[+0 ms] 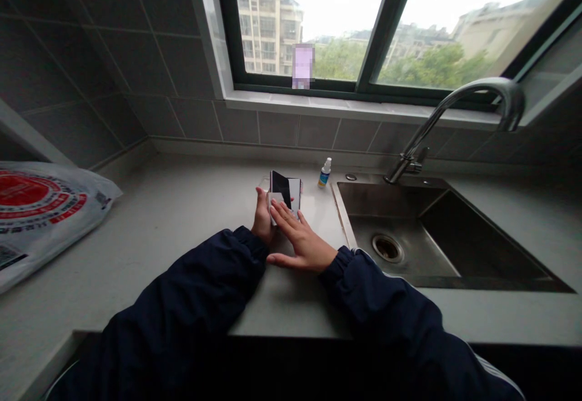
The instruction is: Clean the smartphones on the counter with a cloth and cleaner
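Note:
My left hand point(261, 218) is wrapped round a smartphone point(280, 186) with a dark screen, tilted up above the counter. Over its lower part lies a small white piece like a cloth or wipe point(274, 197). The fingers of my right hand point(304, 242) are stretched out and rest flat against that white piece. Behind the phone, on the counter, is a flat, pale rectangular thing with a dark edge point(295, 189); my hands partly hide it. A small spray bottle point(324, 174) with a white cap and blue-yellow label stands upright to the right.
On the right, a steel sink point(436, 190) is set into the pale counter point(182, 207), with a curved tap point(431, 123) at its back edge. A white plastic bag with red print point(50, 207) lies at far left. The window point(341, 31) is behind.

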The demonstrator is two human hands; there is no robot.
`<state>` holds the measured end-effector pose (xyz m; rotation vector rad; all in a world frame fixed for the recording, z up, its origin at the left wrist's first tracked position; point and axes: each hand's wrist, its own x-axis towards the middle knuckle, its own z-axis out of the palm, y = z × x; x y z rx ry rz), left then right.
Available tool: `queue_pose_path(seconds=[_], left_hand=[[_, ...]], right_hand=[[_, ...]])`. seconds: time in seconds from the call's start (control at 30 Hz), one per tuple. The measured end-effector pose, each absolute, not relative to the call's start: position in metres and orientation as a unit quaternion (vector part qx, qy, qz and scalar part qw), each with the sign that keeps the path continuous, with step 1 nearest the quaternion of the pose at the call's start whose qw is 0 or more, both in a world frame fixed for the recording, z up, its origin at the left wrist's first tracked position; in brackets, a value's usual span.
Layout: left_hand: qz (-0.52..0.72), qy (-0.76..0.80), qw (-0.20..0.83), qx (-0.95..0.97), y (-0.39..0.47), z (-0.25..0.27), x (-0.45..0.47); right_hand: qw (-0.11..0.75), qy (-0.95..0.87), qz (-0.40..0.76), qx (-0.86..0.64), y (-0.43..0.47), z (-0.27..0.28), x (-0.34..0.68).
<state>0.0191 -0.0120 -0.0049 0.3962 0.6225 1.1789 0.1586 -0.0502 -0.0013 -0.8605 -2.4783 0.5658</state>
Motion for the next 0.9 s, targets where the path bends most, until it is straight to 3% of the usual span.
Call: queue_pose_path(seconds=[0.43, 0.9], left_hand=[[0.537, 0.256, 0.787, 0.161, -0.023, 0.005, 0.036], [0.536, 0.157, 0.774, 0.299, -0.025, -0.007, 0.042]], right_hand=[[0.264, -0.873, 0.191, -0.363, -0.04, -0.005, 0.162], [0.358, -0.805, 0.165, -0.443, -0.033, -0.005, 0.168]])
